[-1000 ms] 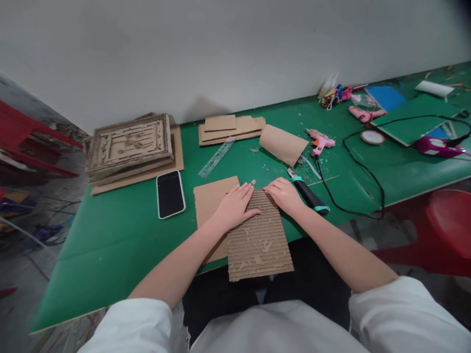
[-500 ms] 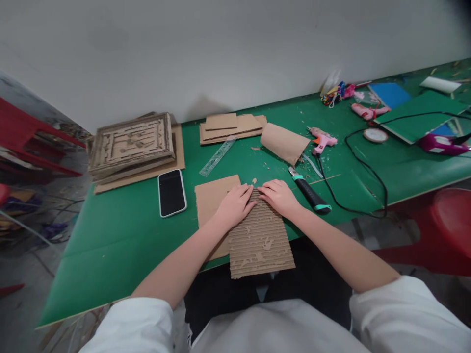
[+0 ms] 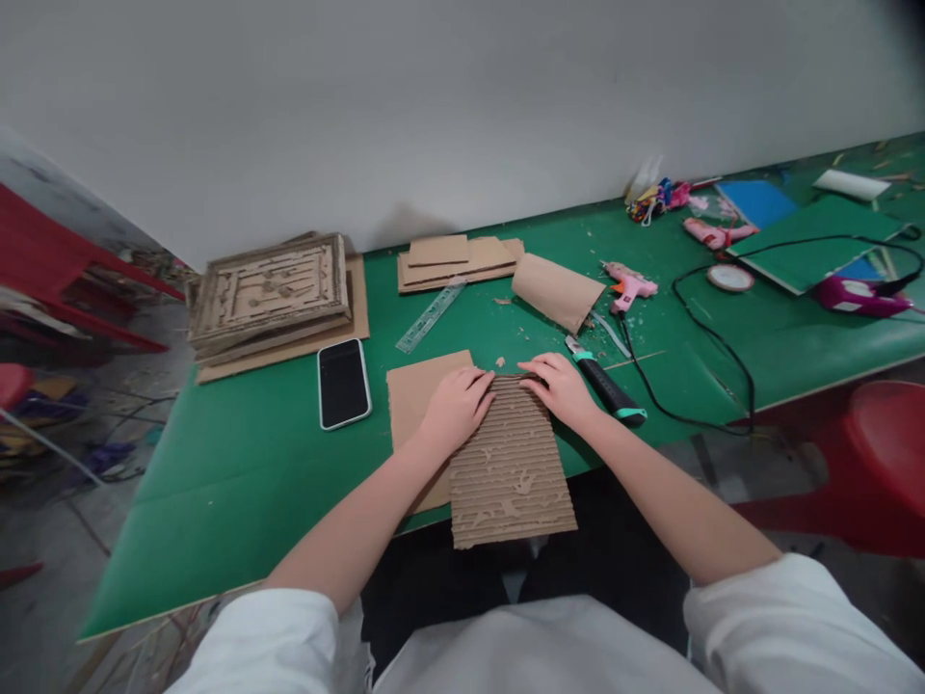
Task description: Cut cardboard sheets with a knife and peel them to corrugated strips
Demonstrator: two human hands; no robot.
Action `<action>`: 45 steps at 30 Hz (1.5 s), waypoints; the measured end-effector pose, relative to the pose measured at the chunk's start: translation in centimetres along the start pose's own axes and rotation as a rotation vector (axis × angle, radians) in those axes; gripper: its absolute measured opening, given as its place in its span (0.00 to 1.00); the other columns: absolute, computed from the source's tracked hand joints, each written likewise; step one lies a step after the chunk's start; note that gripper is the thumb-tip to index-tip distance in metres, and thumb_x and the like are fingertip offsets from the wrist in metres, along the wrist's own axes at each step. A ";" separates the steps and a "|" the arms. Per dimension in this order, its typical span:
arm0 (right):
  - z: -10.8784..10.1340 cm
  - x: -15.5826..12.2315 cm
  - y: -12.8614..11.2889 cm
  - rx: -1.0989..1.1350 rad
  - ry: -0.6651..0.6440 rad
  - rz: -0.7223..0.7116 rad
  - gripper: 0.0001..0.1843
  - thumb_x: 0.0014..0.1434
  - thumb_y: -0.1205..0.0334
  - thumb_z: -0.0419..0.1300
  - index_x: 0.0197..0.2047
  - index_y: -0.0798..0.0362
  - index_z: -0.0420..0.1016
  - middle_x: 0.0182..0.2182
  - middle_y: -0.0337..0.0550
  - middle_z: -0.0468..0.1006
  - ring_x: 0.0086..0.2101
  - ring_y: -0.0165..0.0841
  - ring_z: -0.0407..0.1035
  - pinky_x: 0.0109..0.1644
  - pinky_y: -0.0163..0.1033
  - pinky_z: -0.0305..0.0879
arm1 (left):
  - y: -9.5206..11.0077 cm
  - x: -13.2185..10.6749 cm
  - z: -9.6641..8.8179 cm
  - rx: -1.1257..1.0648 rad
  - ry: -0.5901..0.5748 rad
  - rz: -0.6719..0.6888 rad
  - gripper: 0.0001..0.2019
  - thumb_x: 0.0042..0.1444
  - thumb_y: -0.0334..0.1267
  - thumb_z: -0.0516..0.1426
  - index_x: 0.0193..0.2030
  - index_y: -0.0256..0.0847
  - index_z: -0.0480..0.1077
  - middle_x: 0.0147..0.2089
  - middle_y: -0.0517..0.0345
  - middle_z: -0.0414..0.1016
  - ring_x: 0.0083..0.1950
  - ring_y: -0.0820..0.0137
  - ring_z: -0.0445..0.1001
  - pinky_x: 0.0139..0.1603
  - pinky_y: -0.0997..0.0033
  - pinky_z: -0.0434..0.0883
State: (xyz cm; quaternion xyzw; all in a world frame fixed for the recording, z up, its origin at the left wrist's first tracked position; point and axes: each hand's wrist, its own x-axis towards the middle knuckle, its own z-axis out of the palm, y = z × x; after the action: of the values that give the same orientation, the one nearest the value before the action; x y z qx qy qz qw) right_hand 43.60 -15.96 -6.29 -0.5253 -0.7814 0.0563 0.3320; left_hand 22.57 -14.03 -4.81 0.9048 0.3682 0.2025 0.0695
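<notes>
A piece of corrugated cardboard [image 3: 510, 467], its ridges bare with torn scraps of paper on them, hangs partly over the table's near edge. My left hand [image 3: 459, 405] is closed on its far left corner, fingers curled at the edge. At the far right corner, my right hand [image 3: 560, 390] pinches the same edge between thumb and fingers. A flat brown cardboard sheet [image 3: 419, 390] lies beneath, partly covered by my left hand and the corrugated piece. Just right of my right hand rests a black and teal utility knife [image 3: 607, 384].
On the green table [image 3: 217, 482] are a phone [image 3: 343, 384], a clear ruler [image 3: 432, 316], stacked cardboard panels [image 3: 271, 289], cardboard pieces [image 3: 462, 260], a curled cardboard piece [image 3: 556, 289] and a pink glue gun [image 3: 628, 284] with a black cord. A red stool [image 3: 888, 443] stands at right.
My hands have moved apart along the cardboard's far edge, the right one shifting right and the left slightly left. The cardboard stays in about the same place. The view has shifted a little.
</notes>
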 end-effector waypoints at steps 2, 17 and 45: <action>-0.5 -0.1 0.0 0.017 -0.004 -0.002 0.10 0.59 0.61 0.53 0.38 0.50 0.75 0.32 0.45 0.72 0.37 0.36 0.64 0.42 0.43 0.63 | 0.1 0.0 -0.4 0.018 0.031 0.004 0.15 0.60 0.38 0.46 0.50 0.38 0.66 0.44 0.49 0.72 0.47 0.64 0.68 0.49 0.61 0.64; -4.8 2.6 -3.1 -0.001 0.167 -0.095 0.12 0.59 0.61 0.51 0.44 0.51 0.72 0.40 0.47 0.72 0.43 0.35 0.64 0.48 0.42 0.61 | 1.0 0.2 -6.8 -0.315 -0.026 -0.321 0.08 0.53 0.41 0.55 0.34 0.41 0.73 0.31 0.59 0.74 0.32 0.70 0.70 0.33 0.70 0.66; -2.5 1.0 -3.7 0.494 -0.051 0.679 0.20 0.52 0.61 0.51 0.48 0.53 0.71 0.42 0.43 0.75 0.43 0.34 0.68 0.50 0.41 0.61 | -0.6 0.4 -2.6 -0.979 -0.181 -1.017 0.30 0.54 0.40 0.52 0.61 0.46 0.43 0.28 0.59 0.70 0.19 0.73 0.70 0.20 0.72 0.70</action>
State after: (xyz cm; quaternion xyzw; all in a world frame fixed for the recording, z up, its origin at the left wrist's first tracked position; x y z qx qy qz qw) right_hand 41.88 -17.42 -2.31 -0.6559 -0.5351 0.3610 0.3913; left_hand 21.33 -13.37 -2.55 0.4988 0.6043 0.2111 0.5843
